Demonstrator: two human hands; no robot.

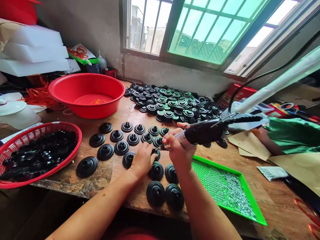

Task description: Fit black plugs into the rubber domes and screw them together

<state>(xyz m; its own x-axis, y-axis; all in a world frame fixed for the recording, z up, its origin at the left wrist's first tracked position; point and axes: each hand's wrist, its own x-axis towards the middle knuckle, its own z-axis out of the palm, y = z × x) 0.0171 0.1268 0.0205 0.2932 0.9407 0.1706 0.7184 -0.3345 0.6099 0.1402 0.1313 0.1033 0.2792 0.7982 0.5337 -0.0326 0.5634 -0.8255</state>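
Note:
My right hand (183, 151) is wrapped round an electric screwdriver (203, 134), which points left and down. Its tip ends close to a black stepped disc (156, 153) on the table, though whether the two touch I cannot tell. Around the edge of that disc curl the fingers of my left hand (143, 158), partly covering it. Several more black discs (121, 147) lie spaced out on both sides of my left hand, most with a small raised centre. Nearer my body, other discs (155, 194) lie between my forearms.
A large pile of discs (172, 103) sits beneath the window. On the left stand a red basin (86, 108) and a red basket (79, 133) of black parts. A green tray (260, 216) with small metal pieces lies right of my right forearm. A cable (233, 93) trails from the screwdriver.

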